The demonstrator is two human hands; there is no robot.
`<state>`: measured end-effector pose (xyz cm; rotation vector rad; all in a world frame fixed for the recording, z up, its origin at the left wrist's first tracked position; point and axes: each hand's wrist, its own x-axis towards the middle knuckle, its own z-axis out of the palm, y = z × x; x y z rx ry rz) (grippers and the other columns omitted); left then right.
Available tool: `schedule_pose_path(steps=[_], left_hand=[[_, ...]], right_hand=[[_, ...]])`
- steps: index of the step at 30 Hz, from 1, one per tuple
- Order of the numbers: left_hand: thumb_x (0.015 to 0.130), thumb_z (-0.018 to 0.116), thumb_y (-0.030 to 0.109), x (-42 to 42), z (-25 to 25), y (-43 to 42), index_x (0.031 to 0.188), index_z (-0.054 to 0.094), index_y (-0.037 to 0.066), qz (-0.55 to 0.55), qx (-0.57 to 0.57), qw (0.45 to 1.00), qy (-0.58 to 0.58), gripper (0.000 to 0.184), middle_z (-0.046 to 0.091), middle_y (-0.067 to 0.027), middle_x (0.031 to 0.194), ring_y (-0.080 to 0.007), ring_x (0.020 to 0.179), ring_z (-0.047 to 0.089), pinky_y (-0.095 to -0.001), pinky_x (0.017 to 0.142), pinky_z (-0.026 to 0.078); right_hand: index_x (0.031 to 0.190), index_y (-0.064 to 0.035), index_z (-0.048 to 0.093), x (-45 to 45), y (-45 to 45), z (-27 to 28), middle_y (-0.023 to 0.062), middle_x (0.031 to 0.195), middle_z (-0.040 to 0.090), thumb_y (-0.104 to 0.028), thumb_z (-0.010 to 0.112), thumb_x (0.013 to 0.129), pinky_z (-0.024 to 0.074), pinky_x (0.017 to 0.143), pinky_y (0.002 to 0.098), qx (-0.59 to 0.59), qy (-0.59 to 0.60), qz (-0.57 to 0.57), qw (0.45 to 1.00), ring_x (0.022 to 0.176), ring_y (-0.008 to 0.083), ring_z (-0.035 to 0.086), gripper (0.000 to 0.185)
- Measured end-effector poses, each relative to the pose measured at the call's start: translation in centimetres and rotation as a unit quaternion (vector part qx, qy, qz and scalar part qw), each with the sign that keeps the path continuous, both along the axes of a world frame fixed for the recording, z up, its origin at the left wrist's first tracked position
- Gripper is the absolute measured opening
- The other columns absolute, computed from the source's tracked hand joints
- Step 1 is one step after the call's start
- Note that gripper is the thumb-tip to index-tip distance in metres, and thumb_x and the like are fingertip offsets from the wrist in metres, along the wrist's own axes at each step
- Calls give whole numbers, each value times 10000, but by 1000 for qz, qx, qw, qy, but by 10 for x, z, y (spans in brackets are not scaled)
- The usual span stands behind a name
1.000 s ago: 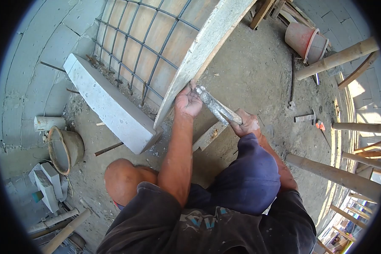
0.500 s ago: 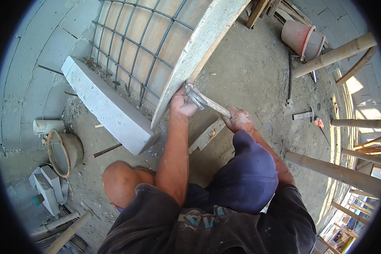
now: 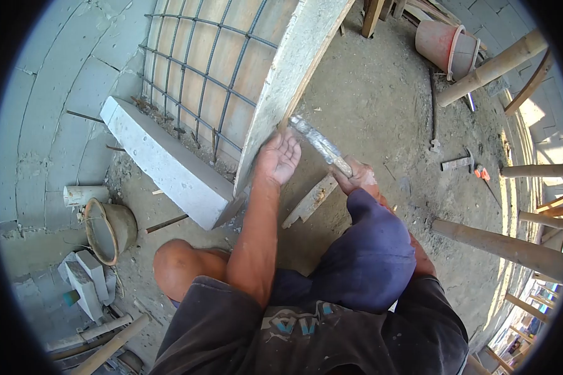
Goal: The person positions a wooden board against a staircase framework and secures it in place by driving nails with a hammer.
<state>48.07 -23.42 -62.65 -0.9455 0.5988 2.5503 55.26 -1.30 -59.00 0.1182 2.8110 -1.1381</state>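
Observation:
My right hand (image 3: 358,177) is wrapped round the handle of a hammer (image 3: 322,145), whose head is smeared by motion beside the edge of an upright formwork board (image 3: 270,94). Against the lower part of that edge rests my left hand (image 3: 279,157), palm up, fingers loosely stretched and slightly apart. Whether anything small sits at its thumb is hidden. Behind the board stands a grid of steel rebar (image 3: 203,72). Below my hands, a short piece of wood (image 3: 311,200) lies on the floor.
A long white block (image 3: 162,159) lies left of the board. A mortar-stained bucket (image 3: 110,230) stands farther left. To the right are a second hammer (image 3: 459,161), an orange-handled tool (image 3: 481,173), a reddish bucket (image 3: 441,47) and bamboo props (image 3: 500,249).
The hammer head has moved up and away from my left hand, towards the board's edge. My left hand's fingers now show more openly. The view has shifted slightly.

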Motion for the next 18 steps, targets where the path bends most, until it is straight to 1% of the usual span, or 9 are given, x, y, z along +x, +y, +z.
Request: schedule_pose_path(steps=[1,2,5,7,10,13,14,17,18], left_hand=[[988,572,210,10,7,-3,1102,667,63,-53,-53,997,7,209,674,-61,978,-141,863,622,-306,783,537],[980,604,222,22,48,0,1098,667,58,-152,-220,963,12,212,655,-37,957,-105,835,602,-258,737,530],[946,638,156,39,129,-16,1142,637,40,-253,-459,841,134,228,652,-53,981,-97,852,595,-241,726,514],[899,689,172,35,147,-34,1121,645,23,-86,-635,734,225,271,636,-83,916,-147,853,604,-312,786,517],[841,724,189,9,142,-52,1117,659,8,-122,-716,625,284,336,674,-150,922,-230,912,643,-370,871,506],[812,736,188,0,112,-60,1144,653,-21,-331,-729,556,225,401,696,-122,1002,-202,952,635,-317,866,489],[830,726,191,1,118,-52,1177,645,-32,-344,-704,586,205,421,704,-133,1086,-195,987,641,-307,888,486],[831,700,231,5,102,-44,1123,685,1,-263,-712,616,209,371,730,-166,1020,-272,956,692,-355,876,509],[834,695,224,5,98,-44,1106,692,1,-264,-717,611,210,351,733,-163,999,-271,932,696,-358,865,513]], right_hand=[[857,-95,646,3,5,3,144,747,665,-394,714,859,507,651,438,-30,1,-13,999,710,327,667,307],[857,-89,649,4,10,9,134,727,658,-378,720,861,504,633,421,-60,2,-25,998,677,297,660,298],[861,-69,653,7,27,10,105,677,636,-337,721,883,488,592,368,-111,21,-34,993,607,200,614,277],[862,-67,653,7,40,0,105,675,632,-347,713,891,488,594,373,-102,6,-36,994,605,200,604,288],[860,-56,646,5,47,-12,101,661,613,-355,717,892,487,597,379,-107,0,-41,993,605,197,593,309],[860,-54,646,1,52,-4,118,678,620,-365,727,882,493,610,391,-113,-34,-28,993,618,229,608,322],[860,-54,646,1,54,-1,126,687,624,-370,730,878,496,616,397,-117,-53,-26,991,623,245,615,327],[880,-60,649,5,65,-13,148,732,641,-379,735,869,506,641,414,-104,-12,-9,994,664,288,645,330],[865,-63,641,8,67,-15,131,707,608,-349,741,861,485,624,393,-119,-10,-8,993,641,251,598,303]])
